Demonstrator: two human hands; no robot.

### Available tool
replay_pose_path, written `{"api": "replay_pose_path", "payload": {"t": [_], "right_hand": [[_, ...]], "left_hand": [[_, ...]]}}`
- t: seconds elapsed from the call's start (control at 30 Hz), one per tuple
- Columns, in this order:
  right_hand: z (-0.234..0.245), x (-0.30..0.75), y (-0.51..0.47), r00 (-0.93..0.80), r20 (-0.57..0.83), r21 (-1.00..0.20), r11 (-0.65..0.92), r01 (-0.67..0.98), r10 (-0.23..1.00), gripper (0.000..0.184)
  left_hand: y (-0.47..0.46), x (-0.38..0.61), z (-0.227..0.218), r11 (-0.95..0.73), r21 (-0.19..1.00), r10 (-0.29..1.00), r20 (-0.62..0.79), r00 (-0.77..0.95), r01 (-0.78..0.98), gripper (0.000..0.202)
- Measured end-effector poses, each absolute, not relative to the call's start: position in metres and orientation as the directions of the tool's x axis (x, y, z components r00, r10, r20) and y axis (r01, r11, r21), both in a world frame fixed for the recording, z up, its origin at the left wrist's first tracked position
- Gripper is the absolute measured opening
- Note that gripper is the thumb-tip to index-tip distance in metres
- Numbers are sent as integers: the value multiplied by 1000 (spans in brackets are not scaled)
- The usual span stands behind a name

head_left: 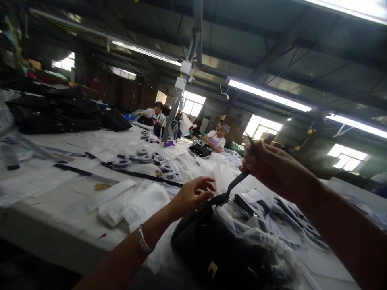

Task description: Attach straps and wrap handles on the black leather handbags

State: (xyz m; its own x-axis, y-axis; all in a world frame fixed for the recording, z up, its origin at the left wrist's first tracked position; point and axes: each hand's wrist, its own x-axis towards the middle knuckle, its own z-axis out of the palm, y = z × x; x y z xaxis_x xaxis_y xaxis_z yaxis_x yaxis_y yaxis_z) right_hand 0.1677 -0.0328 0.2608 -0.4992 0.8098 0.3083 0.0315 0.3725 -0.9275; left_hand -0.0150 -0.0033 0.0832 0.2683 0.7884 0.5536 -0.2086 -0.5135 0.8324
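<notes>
A black handbag [211,245] with a gold clasp lies at the near edge of the white table [60,209]. My left hand [190,197], a silver bracelet on its wrist, rests on the bag's top with fingers curled at the strap's buckle end. My right hand [269,167] is raised above the table, its fingers pinched shut on the black strap [238,181], which runs taut down to the bag.
Clear plastic wrapping [272,241] lies beside the bag. White fabric pieces [133,203], black straps [90,173] and tape rolls [142,155] cover the table. Black bags [57,114] are stacked at far left. Two other people [216,139] work at the far end near a pole [175,108].
</notes>
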Motion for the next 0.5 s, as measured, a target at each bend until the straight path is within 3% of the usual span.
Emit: {"api": "replay_pose_path", "payload": {"t": [0.13, 0.23, 0.3, 0.4, 0.5], "right_hand": [[260, 179, -38, -334, 474, -880, 424, -214, 815, 19], [257, 193, -37, -240, 543, -838, 501, -217, 805, 14], [252, 200, -38, -230, 520, -852, 520, -63, 823, 16], [238, 205, -42, -282, 339, -838, 424, 344, 898, 26], [214, 202, -45, -335, 131, -600, 344, 722, 933, 28]], "left_hand": [[0, -16, 60, -539, 842, 793, 496, 355, 26, 41], [2, -19, 51, -548, 836, 779, 499, 379, 26, 41], [5, -19, 48, -520, 854, 796, 486, 360, -5, 40], [8, -17, 43, -424, 902, 846, 426, 321, -80, 38], [5, -10, 37, -361, 918, 868, 396, 299, -166, 33]]}}
